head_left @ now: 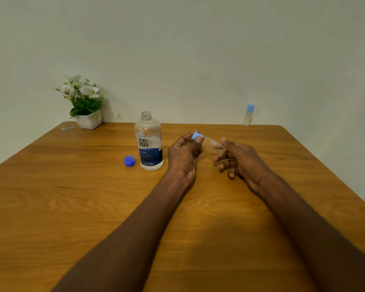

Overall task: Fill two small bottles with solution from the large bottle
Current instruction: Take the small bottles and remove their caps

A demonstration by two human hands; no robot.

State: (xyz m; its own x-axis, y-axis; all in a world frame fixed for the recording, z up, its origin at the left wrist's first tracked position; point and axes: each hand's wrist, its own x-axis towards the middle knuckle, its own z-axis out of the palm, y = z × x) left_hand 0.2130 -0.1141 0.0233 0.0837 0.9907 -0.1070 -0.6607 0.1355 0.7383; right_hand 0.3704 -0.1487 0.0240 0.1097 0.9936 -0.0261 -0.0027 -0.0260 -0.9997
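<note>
The large clear bottle [149, 142] with a blue label stands uncapped on the table, left of my hands. Its blue cap [129, 161] lies beside it on the left. I hold a small clear bottle [213, 144] tilted between both hands above the table. My right hand [238, 159] grips its body. My left hand [184, 152] pinches its light blue cap [197, 136] with thumb and fingers. A second small bottle [248, 115] with a light blue cap stands upright at the table's far right edge.
A white pot of white flowers [86, 104] stands at the far left corner of the wooden table [72, 197]. A small clear item [67, 128] lies left of the pot. A pale wall runs behind the table.
</note>
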